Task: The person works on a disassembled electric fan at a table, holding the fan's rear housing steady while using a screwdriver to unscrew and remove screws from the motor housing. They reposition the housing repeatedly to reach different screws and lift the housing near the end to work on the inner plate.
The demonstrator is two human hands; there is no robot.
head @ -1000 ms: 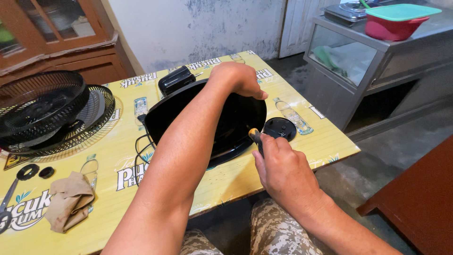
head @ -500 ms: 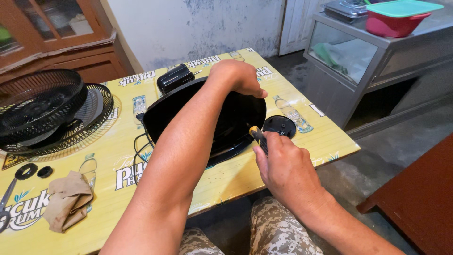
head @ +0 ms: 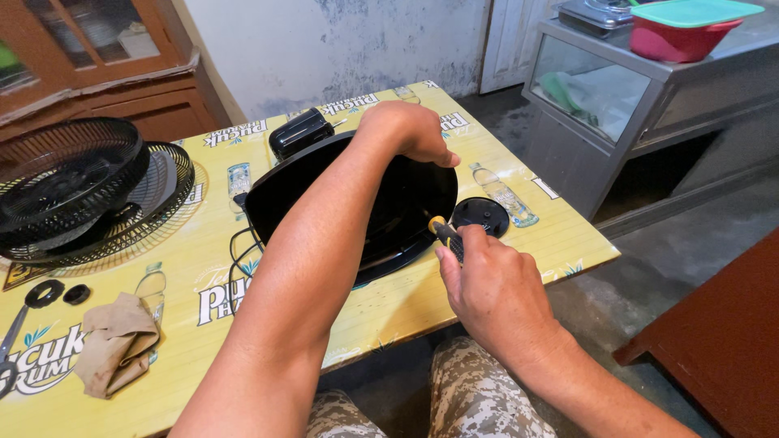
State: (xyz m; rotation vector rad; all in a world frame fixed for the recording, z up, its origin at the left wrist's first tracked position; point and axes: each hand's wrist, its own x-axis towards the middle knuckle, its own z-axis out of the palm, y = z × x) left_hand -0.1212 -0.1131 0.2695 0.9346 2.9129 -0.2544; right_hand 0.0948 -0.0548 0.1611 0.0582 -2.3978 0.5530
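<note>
A round black fan base [head: 406, 203] lies on the yellow table [head: 389, 304]. My left hand [head: 406, 130] reaches across and grips its far rim. Close to its near edge, my right hand [head: 491, 284] holds a screwdriver with a yellow and black handle [head: 442, 231], whose tip points into the underside of the base. A small round black cover [head: 480, 216] lies on the table just right of the base. A black motor housing [head: 299, 132] sits behind the base.
Black wire fan grilles [head: 77, 191] are stacked at the table's left. A brown rag [head: 118, 341], two small black rings [head: 57, 294] and scissors [head: 10, 345] lie at the near left. A metal counter [head: 649, 89] with a red bowl [head: 677, 36] stands to the right.
</note>
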